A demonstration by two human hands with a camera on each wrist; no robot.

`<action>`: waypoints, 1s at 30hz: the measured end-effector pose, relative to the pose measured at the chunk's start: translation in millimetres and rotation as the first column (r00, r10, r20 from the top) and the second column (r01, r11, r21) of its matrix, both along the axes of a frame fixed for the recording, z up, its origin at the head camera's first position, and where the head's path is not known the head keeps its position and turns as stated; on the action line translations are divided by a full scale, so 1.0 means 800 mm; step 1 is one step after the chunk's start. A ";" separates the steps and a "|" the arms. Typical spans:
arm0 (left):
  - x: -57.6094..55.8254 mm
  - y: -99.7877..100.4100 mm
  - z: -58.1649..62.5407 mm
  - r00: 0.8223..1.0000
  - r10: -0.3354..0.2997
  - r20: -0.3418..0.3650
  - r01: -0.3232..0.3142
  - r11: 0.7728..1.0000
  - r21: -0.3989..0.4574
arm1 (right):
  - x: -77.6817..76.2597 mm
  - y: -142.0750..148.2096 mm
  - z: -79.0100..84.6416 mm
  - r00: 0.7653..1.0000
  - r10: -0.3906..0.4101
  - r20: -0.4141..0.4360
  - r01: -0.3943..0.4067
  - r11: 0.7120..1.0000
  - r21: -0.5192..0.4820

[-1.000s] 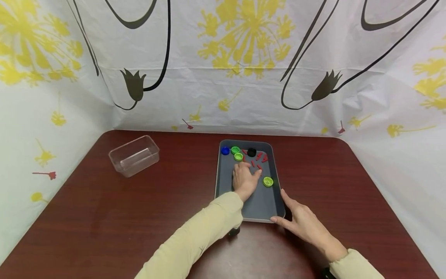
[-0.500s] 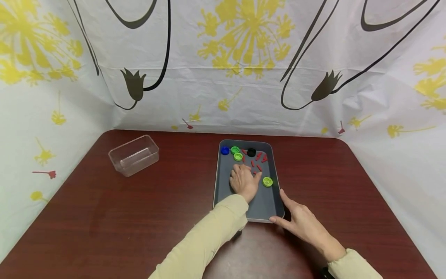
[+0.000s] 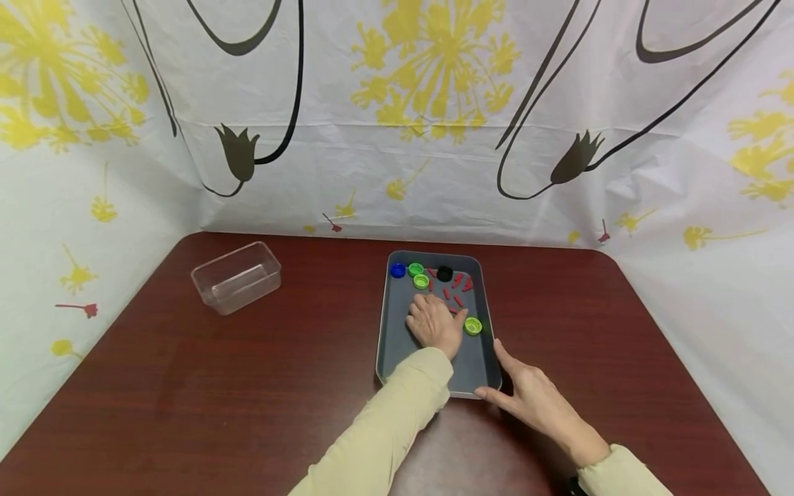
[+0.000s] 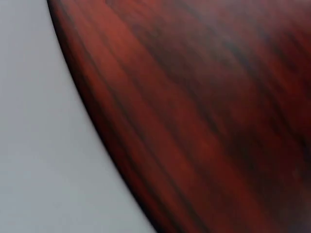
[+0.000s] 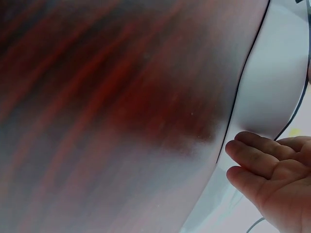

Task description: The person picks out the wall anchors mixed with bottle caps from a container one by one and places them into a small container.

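Observation:
My left hand (image 3: 434, 322) is palm down inside a grey tray (image 3: 474, 368), its thumb spread to the right beside a small red piece (image 3: 453, 310). The undersides of its fingers are hidden. My right hand (image 3: 535, 397) touches the tray's near right corner, thumb at the front edge and fingers along the right side. In the right wrist view, its fingertips lie against a pale wall (image 5: 274, 63). A yellow-green bottle cap (image 3: 473, 326) sits right of the left thumb. Farther back are a blue cap (image 3: 398, 270), two green caps (image 3: 421, 281) and a black cap (image 3: 444, 273).
Several small red pieces (image 3: 458, 301) lie scattered in the tray's back right part. At the back left of the dark red wooden table (image 3: 298, 344) stands a clear plastic box (image 3: 238, 281). A patterned white sheet (image 3: 397, 186) hangs behind and beside the table.
My left hand has drawn slightly back toward me, and its forearm has swung to the right. The right hand keeps its hold at the tray corner. The caps keep their arrangement.

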State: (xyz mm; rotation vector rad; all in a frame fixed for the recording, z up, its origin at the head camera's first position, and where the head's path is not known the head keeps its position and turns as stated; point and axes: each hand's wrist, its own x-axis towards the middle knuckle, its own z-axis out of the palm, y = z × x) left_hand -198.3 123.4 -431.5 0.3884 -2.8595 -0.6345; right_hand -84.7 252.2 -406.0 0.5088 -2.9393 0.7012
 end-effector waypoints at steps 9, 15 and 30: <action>-0.002 0.007 -0.005 0.999 0.037 -0.007 -0.038 0.998 -0.054 | 0.000 -0.001 -0.002 1.000 0.004 -0.028 -0.003 1.000 0.001; -0.004 0.008 -0.005 0.999 0.045 -0.008 -0.045 0.997 -0.059 | 0.000 -0.002 -0.001 1.000 -0.004 -0.014 0.004 1.000 -0.002; 0.001 0.004 -0.005 0.999 0.025 -0.044 -0.026 0.999 -0.023 | 0.000 0.000 0.001 1.000 -0.008 -0.011 0.008 1.000 -0.003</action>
